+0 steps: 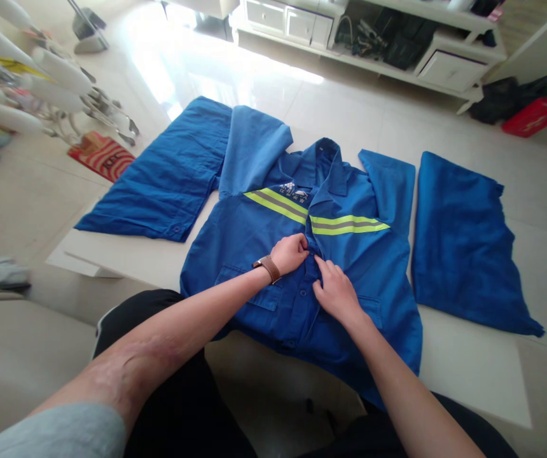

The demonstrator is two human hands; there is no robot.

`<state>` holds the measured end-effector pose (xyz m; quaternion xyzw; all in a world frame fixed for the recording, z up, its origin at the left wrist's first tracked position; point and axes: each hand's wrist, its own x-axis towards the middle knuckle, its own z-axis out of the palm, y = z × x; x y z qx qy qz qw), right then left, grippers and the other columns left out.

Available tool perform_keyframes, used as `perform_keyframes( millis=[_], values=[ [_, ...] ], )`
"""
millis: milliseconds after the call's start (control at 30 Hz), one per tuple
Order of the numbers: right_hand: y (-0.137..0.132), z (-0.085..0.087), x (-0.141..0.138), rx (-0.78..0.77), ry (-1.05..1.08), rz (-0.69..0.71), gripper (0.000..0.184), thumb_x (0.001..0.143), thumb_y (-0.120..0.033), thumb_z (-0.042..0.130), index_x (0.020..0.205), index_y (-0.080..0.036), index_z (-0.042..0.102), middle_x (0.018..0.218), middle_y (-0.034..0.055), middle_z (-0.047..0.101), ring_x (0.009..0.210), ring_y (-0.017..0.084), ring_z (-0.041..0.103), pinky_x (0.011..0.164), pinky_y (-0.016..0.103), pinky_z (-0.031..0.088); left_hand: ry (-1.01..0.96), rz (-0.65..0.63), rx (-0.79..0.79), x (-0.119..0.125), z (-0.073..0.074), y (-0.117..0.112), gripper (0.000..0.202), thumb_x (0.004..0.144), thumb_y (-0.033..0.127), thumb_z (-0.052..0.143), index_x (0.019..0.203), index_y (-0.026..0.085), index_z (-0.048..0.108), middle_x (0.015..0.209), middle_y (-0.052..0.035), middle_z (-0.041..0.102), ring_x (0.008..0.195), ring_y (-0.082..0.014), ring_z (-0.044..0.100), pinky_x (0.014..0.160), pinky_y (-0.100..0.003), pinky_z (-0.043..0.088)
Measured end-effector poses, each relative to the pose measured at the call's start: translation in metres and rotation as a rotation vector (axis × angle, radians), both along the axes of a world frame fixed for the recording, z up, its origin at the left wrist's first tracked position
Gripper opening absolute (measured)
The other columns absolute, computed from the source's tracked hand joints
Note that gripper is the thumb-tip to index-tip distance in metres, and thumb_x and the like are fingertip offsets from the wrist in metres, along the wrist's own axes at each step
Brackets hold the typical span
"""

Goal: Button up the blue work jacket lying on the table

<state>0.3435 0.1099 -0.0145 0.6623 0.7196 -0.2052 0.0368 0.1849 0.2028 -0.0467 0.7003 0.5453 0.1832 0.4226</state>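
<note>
A blue work jacket (249, 238) with yellow-grey reflective strips lies spread front up, its collar away from me. My left hand (290, 254), with a brown-strapped watch on the wrist, pinches the front placket just below the chest strip. Opposite it, my right hand (338, 289) has its index finger and thumb on the same placket edge, closed on the cloth. The fingers hide whatever button or buttonhole is between them. Lower on the placket a button (303, 293) shows. White print (293, 191) marks one side of the chest.
Folded blue cloth (159, 172) lies left of the jacket, and another blue piece (464, 248) lies right, both on the white table (483, 356). Beyond stand a white cabinet (297, 25), a red bag (535, 117), a striped paper bag (102, 156) and a dustpan (90, 32).
</note>
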Motion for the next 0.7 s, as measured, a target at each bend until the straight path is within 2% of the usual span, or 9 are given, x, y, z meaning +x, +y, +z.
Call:
perform_keyframes(
  millis=[267, 433, 700],
  values=[
    [0.0, 0.002, 0.001, -0.008, -0.017, 0.008, 0.063, 0.094, -0.021, 0.044, 0.157, -0.015, 0.041, 0.13, 0.0122, 0.062, 0.119, 0.025, 0.056, 0.102, 0.034, 0.046, 0.018, -0.023, 0.025, -0.001, 0.002, -0.002, 0.011, 0.08, 0.016, 0.069, 0.087, 0.023, 0.066, 0.08, 0.0024, 0.073, 0.075, -0.0162, 0.066, 0.064, -0.026, 0.044],
    [0.0, 0.006, 0.001, -0.009, -0.025, 0.013, 0.062, 0.096, -0.023, 0.044, 0.157, -0.016, 0.042, 0.131, 0.0118, 0.063, 0.119, 0.025, 0.057, 0.098, 0.033, 0.047, 0.098, -0.078, 0.08, -0.002, 0.011, -0.003, 0.006, 0.079, 0.019, 0.069, 0.082, 0.024, 0.069, 0.087, 0.0007, 0.075, 0.081, -0.0188, 0.068, 0.068, -0.028, 0.047],
    [-0.002, 0.008, -0.001, -0.01, -0.048, 0.013, 0.062, 0.097, -0.024, 0.044, 0.158, -0.016, 0.041, 0.132, 0.0125, 0.062, 0.12, 0.026, 0.056, 0.097, 0.035, 0.048, 0.237, -0.15, 0.083, -0.002, 0.023, -0.013, 0.019, 0.084, 0.024, 0.067, 0.101, 0.026, 0.076, 0.105, -0.0031, 0.076, 0.095, -0.0221, 0.07, 0.079, -0.03, 0.054]
  ],
)
